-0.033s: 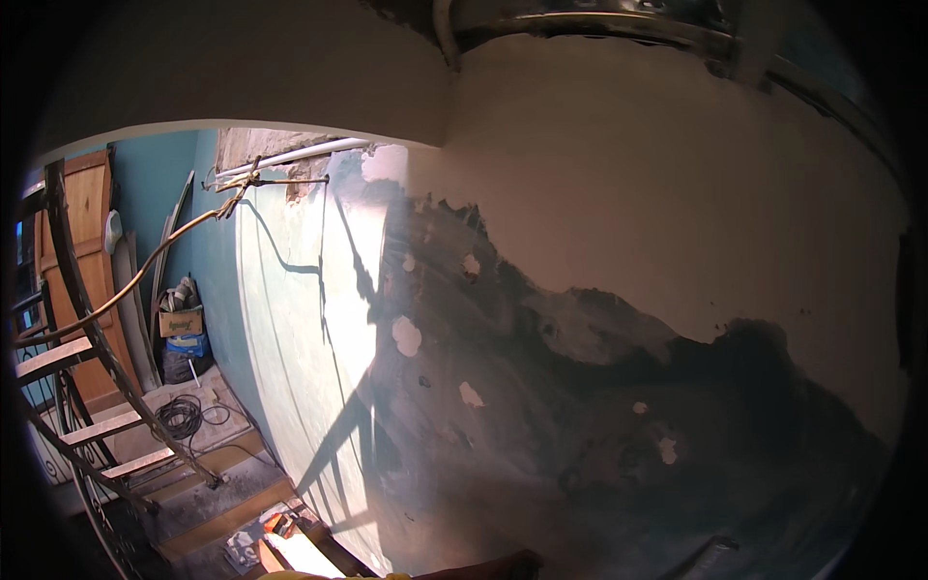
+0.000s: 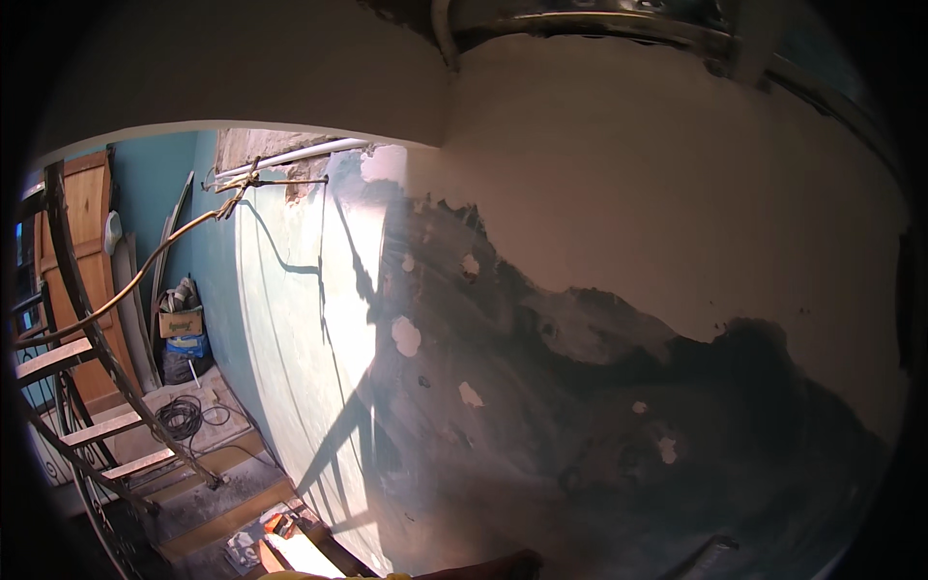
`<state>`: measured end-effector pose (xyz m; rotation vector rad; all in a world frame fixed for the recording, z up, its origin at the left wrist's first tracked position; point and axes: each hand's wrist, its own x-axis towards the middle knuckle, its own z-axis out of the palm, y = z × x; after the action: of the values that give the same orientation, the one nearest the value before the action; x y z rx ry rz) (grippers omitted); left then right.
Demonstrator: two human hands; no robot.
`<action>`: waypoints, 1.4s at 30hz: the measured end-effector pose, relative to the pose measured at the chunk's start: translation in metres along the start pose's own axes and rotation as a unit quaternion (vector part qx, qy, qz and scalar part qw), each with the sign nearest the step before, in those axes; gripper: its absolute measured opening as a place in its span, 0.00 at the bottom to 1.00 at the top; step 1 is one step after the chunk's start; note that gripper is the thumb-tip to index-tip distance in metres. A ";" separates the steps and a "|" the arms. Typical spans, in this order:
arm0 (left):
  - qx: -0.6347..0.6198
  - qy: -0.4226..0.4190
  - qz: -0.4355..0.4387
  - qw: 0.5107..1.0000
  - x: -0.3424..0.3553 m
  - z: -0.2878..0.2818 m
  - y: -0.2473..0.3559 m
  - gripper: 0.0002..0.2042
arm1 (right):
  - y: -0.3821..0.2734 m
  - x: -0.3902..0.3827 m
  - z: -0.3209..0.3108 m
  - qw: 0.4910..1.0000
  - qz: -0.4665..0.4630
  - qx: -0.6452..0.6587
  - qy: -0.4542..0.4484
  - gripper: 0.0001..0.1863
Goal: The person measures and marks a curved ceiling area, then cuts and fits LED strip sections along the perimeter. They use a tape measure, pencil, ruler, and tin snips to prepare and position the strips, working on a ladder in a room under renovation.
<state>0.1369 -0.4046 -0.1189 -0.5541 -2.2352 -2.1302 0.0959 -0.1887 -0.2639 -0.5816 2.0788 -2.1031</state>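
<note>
Along the bottom edge, what looks like my left hand shows dark and mostly cut off, beside a strip of yellow fabric; its fingers and anything in them are unclear. My right hand is not visible. A grey tool or rod rises from the lower right edge. In front of me is a wall, pale above and patchy dark teal below, with small white patches. A sunlit section on its left carries shadows. Below that lies a pile of boards and orange items.
A metal staircase with a curved rail stands at the left. Behind it are a wooden door, leaning boards and a cardboard box on bags. A coiled cable lies on the landing above steps. A beam crosses overhead.
</note>
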 end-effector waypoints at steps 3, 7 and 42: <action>-0.026 0.003 -0.023 0.999 0.001 0.001 -0.003 0.37 | -0.014 -0.008 0.002 0.998 -0.012 -0.053 0.034 0.11; 0.023 0.005 0.071 0.997 0.016 0.003 -0.025 0.32 | -0.099 -0.020 0.012 0.990 0.070 -0.030 0.116 0.09; 0.110 -0.152 -0.114 0.976 0.190 0.167 -0.021 0.29 | -0.214 0.050 -0.136 0.854 -0.298 -0.027 0.426 0.06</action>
<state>-0.0074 -0.1958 -0.1055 -0.6826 -2.7818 -1.9611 0.0390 -0.0702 -0.0416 -0.3417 2.6342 -3.0930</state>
